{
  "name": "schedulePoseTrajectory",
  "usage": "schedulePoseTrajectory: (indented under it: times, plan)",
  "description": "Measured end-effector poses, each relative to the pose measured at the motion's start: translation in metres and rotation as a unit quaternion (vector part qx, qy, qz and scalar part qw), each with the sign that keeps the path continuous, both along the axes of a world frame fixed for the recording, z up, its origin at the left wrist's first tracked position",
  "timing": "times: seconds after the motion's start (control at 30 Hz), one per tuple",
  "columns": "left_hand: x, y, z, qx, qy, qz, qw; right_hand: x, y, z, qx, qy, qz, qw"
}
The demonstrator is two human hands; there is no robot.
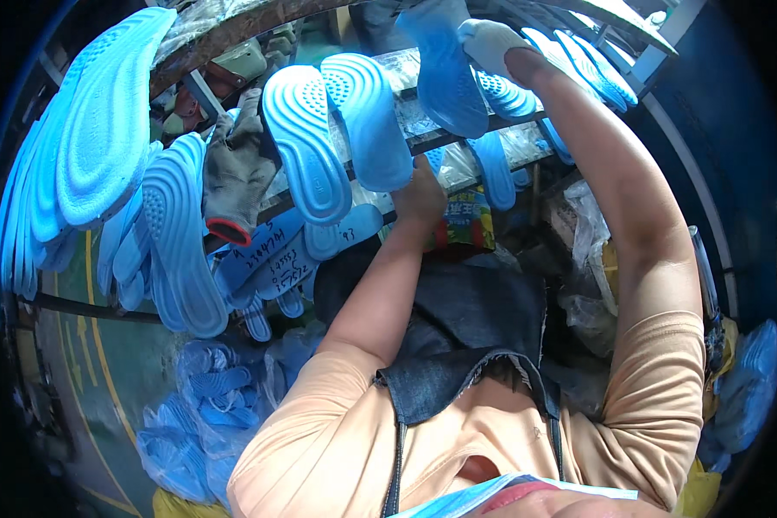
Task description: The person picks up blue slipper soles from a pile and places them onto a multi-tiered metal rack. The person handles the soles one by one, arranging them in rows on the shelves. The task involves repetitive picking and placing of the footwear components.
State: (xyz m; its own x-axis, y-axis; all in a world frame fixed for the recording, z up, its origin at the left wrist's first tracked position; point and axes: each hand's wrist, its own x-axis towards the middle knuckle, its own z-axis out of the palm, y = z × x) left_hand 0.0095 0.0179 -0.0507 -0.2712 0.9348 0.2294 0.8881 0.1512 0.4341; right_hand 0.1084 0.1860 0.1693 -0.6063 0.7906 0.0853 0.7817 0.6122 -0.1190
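My right hand (492, 47), in a whitish glove, is closed at the edge of a blue shoe insole (453, 82), slightly blurred and standing above the rack bar. My left hand (420, 194) reaches up beside a second blue insole (371, 129) with a ridged, dotted face. Its fingers are hidden behind that insole and the bar, so their hold cannot be made out. Left of it, touching at the top, hangs a similar insole (306, 138). Just right of my right hand, more blue insoles (591, 69) lean in a row.
Many blue insoles (104, 129) stand along the rack at the left. A dark grey glove (237, 164) with a red cuff hangs among them. Handwritten marks cover a blue insole (272, 259) below. Clear plastic bags of blue pieces (207, 414) lie lower left; another bag (751, 380) is at the right.
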Motion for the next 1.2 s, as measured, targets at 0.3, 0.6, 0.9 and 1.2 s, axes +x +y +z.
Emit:
schedulePoseTrajectory:
  times: [0.3,0.6,0.9,1.2]
  plan:
    - [0.011,0.001,0.007,0.009,-0.004,-0.004,1.0,0.041,-0.004,0.029,0.175,-0.179,0.178,0.952]
    - [0.007,-0.027,0.026,0.12,-0.279,-0.149,0.941,0.175,-0.19,0.109,0.104,0.045,0.015,0.993]
    - [0.147,-0.12,0.148,-0.246,-0.787,-0.465,0.323,0.325,-0.285,0.158,0.118,0.028,-0.096,0.988]
    - [0.263,-0.143,0.152,-0.466,-0.802,-0.352,0.121,0.374,-0.332,0.174,0.08,-0.06,-0.218,0.971]
